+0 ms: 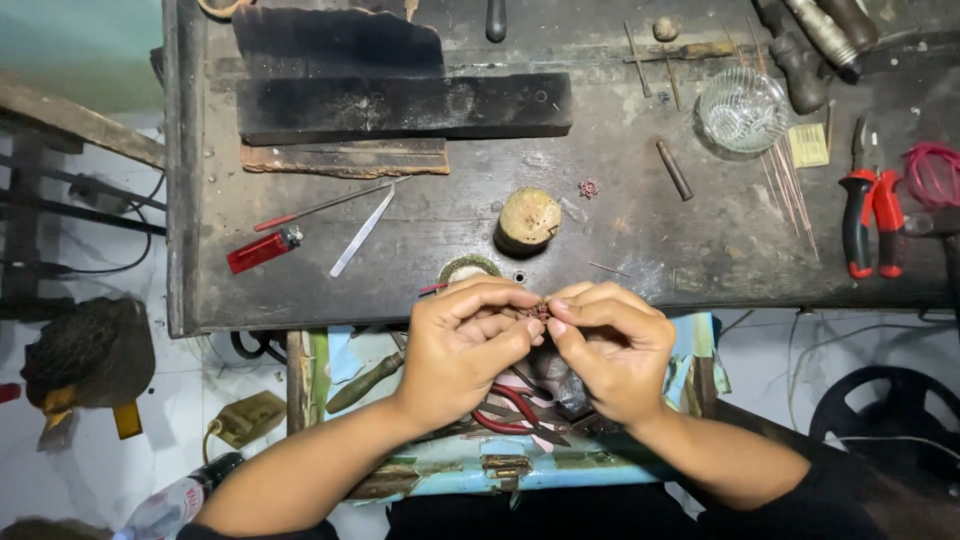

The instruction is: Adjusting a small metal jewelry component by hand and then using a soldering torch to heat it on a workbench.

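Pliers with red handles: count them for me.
2. One pair of pliers lies on the bench at right; another pair sits in the tray below the hands, partly hidden. More may be covered.

On your bench [600,230]: lighter [263,249] left, pliers [872,215] right, glass bowl [742,110] behind, wooden stump [528,217] centre, tweezers [362,232] beside the lighter.

Both hands meeting at centre, left hand [468,338] and right hand [612,342] fingertips pinched together, forearms angled inward

red lighter [262,249], red-handled pliers [872,222], pink wire coil [933,172], dark workbench [640,230].
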